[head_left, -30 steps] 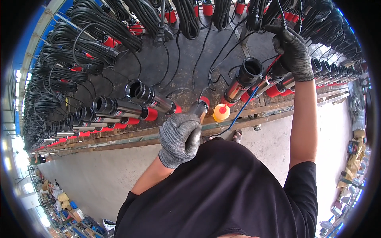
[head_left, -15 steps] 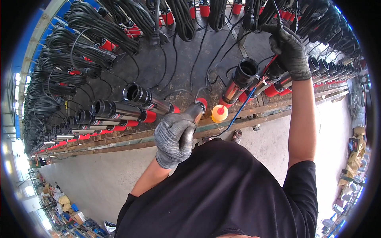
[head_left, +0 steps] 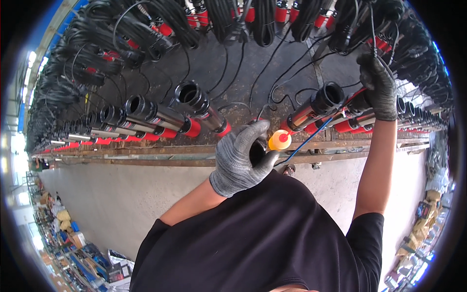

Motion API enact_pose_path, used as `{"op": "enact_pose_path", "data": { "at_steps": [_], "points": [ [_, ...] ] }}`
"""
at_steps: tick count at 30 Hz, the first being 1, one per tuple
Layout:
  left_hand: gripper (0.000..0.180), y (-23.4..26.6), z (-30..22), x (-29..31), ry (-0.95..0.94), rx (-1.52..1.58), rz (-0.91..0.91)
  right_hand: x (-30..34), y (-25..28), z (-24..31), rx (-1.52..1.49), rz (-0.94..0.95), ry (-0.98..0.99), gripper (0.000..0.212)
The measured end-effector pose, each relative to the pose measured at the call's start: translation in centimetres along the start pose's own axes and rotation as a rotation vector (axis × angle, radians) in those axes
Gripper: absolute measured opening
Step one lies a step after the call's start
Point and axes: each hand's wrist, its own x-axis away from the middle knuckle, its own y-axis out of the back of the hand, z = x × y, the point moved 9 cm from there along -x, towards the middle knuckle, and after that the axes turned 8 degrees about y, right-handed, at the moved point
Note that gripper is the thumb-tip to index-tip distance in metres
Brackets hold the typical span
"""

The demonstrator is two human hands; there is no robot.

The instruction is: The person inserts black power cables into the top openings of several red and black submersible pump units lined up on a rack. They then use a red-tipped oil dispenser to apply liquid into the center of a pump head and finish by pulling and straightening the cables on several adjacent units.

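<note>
My left hand (head_left: 238, 158), in a grey knitted glove, curls its thumb and fingers around the black open top of a metal cylinder (head_left: 257, 152); most of that cylinder's body is hidden. Just right of it stands a small yellow bottle (head_left: 280, 140) with a red cap. My right hand (head_left: 379, 90), gloved too, is raised at the right, its fingers closed on a black cable (head_left: 373, 31) that runs up from it. A blue cord (head_left: 311, 132) and a red one trail from beside this hand toward my body. Left of it leans a steel cylinder with a black top (head_left: 327, 99).
More steel cylinders (head_left: 151, 114) with black tops and red ends line the front of the dark metal table (head_left: 194, 65) on both sides. Bundles of black cable (head_left: 265, 22) hang along the far side. Loose cables cross the tabletop. Concrete floor (head_left: 121, 194) lies behind the table's edge.
My left hand has moved right and turned, and the cylinder's black open top now faces up between its fingers. My right hand has shifted right and slightly down with the cable. The view has also shifted.
</note>
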Motion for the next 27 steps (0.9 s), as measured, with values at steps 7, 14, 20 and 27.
{"op": "enact_pose_path", "data": {
  "at_steps": [7, 14, 20, 27],
  "points": [
    [0.069, -0.3, 0.7, 0.4, -0.024, 0.073, -0.067, -0.1, 2.1, -1.1, -0.037, -0.030, -0.017, 0.038],
    [0.063, -0.9, 0.4, 0.4, -0.009, 0.086, -0.049, 0.1, 1.9, -1.0, -0.005, -0.027, -0.008, 0.042],
    [0.062, -1.3, -0.1, 0.6, -0.052, 0.078, -0.082, 0.6, 1.1, -0.7, -0.094, -0.027, -0.038, 0.046],
    [0.060, -1.4, -0.3, 0.5, -0.066, 0.068, -0.080, 0.4, 1.1, -0.9, -0.133, -0.012, -0.052, 0.046]
  ]
}}
